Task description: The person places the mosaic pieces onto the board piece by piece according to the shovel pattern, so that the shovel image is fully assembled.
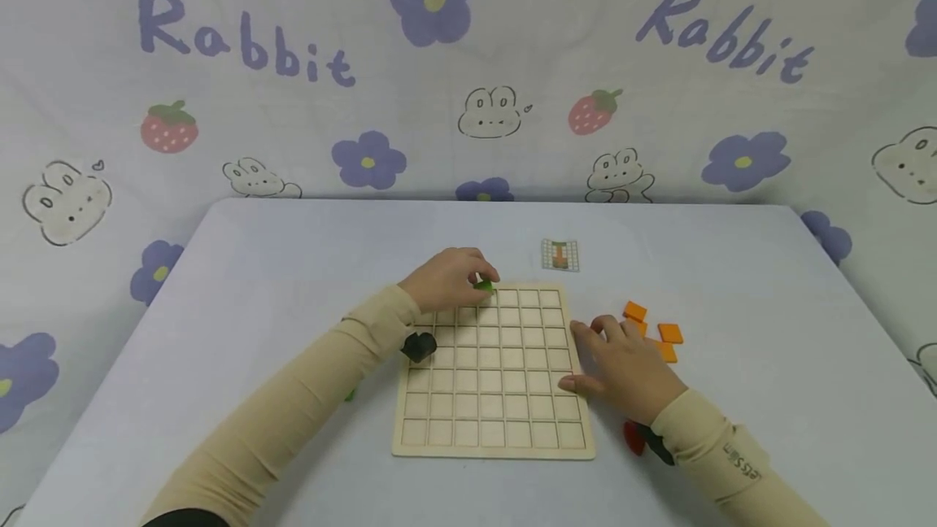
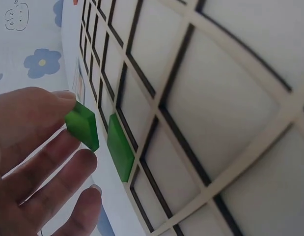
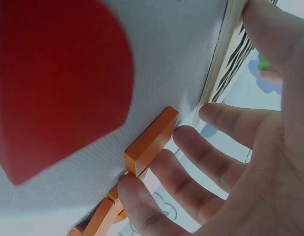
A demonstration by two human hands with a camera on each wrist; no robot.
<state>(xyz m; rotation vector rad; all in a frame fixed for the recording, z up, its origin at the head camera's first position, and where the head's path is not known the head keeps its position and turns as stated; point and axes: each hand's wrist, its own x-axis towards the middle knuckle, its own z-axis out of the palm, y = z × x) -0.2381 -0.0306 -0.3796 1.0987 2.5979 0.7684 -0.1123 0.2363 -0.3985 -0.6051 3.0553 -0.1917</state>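
Observation:
My left hand (image 1: 455, 279) is at the far edge of a square wooden grid board (image 1: 492, 456) and pinches a green square tile (image 2: 83, 125) between thumb and fingers. Just beyond that tile in the left wrist view, another green tile (image 2: 121, 148) lies in one of the board's cells. At the board's right side rests my right hand (image 1: 622, 364), thumb and index fingertip touching the rim, its fingers loosely spread and holding nothing. Orange tiles (image 3: 152, 140) lie right by its other fingertips in the right wrist view.
A small pattern card (image 1: 560, 255) lies behind the board. Several orange tiles (image 1: 669, 333) are scattered to its right. Close to my right wrist is a red piece (image 1: 634, 437), partly hidden. A bit of green (image 1: 350, 395) shows beside my left sleeve. A printed curtain (image 1: 293, 120) hangs behind the table.

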